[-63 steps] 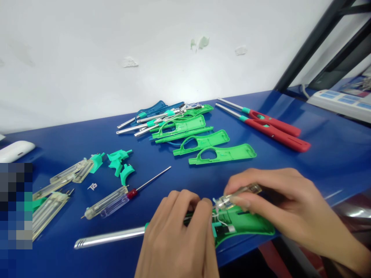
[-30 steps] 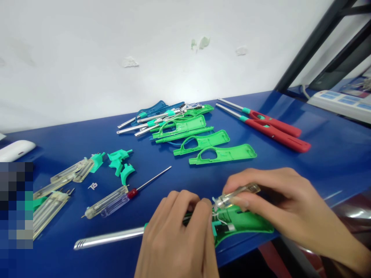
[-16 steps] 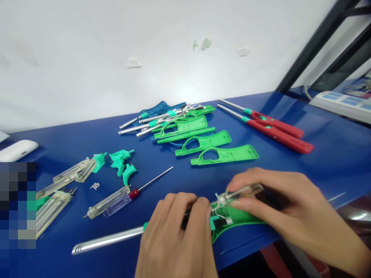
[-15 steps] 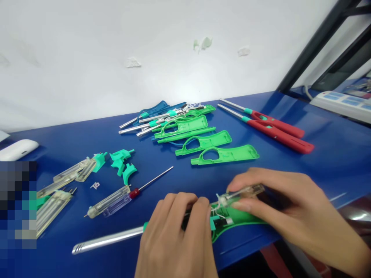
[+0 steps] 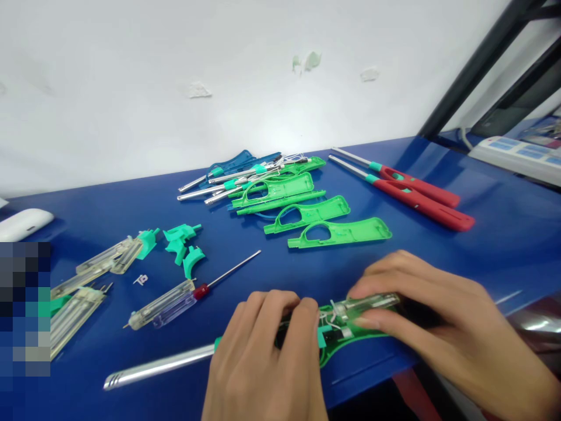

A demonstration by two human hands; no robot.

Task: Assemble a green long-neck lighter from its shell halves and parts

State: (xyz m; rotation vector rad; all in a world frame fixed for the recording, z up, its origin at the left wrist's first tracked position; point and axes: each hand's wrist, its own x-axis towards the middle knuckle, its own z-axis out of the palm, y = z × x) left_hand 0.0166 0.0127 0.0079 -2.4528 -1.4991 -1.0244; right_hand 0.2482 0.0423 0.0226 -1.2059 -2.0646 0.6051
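Note:
Near the table's front edge lies a green lighter shell (image 5: 335, 351) with a long silver tube (image 5: 160, 366) pointing left. My left hand (image 5: 267, 356) is closed over the shell's front part and hides much of it. White wires and a black part show beside its fingers. My right hand (image 5: 421, 316) pinches a clear fuel tank (image 5: 372, 302) between thumb and fingers, over the handle end of the shell. The tank lies lengthwise there; whether it is fully seated cannot be made out.
Green half shells (image 5: 342, 233) and silver-tubed assemblies lie behind the hands. Two red lighters (image 5: 425, 204) are back right, near a power strip (image 5: 521, 155). Turquoise pieces (image 5: 177, 242), clear tanks (image 5: 79, 316) and a screwdriver (image 5: 234, 268) lie left on the blue table (image 5: 109, 210).
My right hand has lowered the clear tank towards the shell, and the tank lies flatter. My left hand has stayed closed over the shell.

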